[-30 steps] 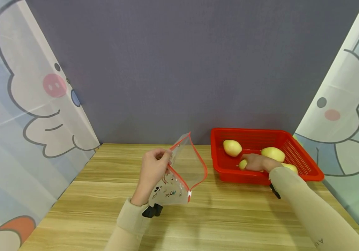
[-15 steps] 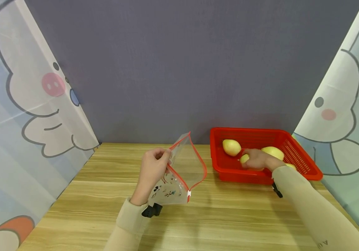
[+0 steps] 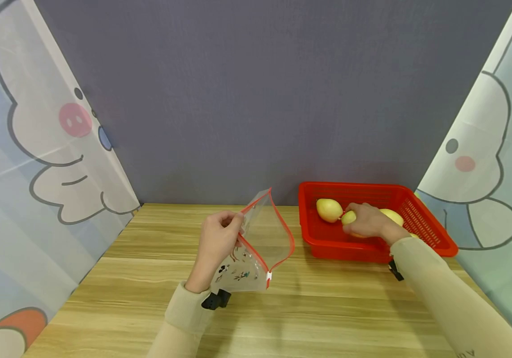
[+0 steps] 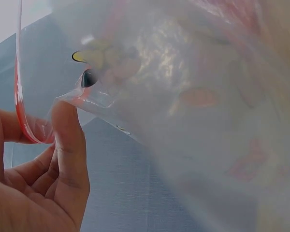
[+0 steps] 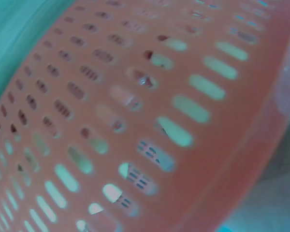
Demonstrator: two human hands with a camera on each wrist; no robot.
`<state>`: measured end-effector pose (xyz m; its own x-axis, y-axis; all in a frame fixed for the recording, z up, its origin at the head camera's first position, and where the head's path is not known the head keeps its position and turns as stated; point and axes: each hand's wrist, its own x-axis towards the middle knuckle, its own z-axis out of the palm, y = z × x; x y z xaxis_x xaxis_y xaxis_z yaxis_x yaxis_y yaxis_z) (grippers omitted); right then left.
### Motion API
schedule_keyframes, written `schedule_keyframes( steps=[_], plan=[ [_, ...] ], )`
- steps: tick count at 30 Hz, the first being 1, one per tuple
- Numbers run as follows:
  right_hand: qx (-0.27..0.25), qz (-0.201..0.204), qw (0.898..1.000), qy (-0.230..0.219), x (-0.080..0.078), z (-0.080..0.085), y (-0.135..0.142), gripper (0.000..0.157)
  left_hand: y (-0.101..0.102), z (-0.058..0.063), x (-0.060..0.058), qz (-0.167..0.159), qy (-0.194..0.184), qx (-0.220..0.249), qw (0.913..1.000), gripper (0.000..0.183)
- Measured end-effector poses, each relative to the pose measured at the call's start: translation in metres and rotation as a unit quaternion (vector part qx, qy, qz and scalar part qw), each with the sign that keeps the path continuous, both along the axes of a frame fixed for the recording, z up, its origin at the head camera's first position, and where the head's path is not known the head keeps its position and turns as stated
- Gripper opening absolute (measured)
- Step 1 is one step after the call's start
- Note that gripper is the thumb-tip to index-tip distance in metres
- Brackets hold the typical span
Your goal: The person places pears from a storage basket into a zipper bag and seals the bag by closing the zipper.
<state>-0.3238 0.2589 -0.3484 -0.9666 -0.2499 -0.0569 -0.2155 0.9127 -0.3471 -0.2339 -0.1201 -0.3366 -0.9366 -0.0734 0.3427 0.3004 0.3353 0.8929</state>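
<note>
My left hand (image 3: pixel 221 238) pinches the rim of a clear zip bag (image 3: pixel 266 238) with red edging, a white slider and printed cartoon figures. The bag's mouth gapes toward the right. In the left wrist view, thumb and fingers of the left hand (image 4: pixel 43 179) hold the bag's edge, and the cloudy bag (image 4: pixel 198 125) fills most of the picture. Inside the red basket (image 3: pixel 350 252), my right hand (image 3: pixel 369 220) grips a yellow pear (image 3: pixel 349 217), partly covered by the fingers. In the right wrist view only the slotted basket wall (image 5: pixel 183 159) shows; that hand is out of sight there.
Another yellow pear (image 3: pixel 329 210) lies at the basket's left, and one more pear (image 3: pixel 392 217) sits behind the right wrist. The wooden table (image 3: pixel 327 308) meets a grey panel (image 3: pixel 256 99) at the back. Cartoon-printed curtains (image 3: pixel 475 209) flank both sides.
My right hand has closed round the pear and lifted it slightly, moving up and back within the basket. The left hand and bag have stayed almost still.
</note>
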Motion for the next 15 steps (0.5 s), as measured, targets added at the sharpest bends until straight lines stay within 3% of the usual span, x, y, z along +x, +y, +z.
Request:
schedule_keyframes(
  steps=[15],
  plan=[
    [-0.043,-0.025,0.998,0.049,0.015,0.014,-0.013,0.06,0.001,0.0,0.0,0.005,0.005,-0.007,0.9999,0.024]
  ],
)
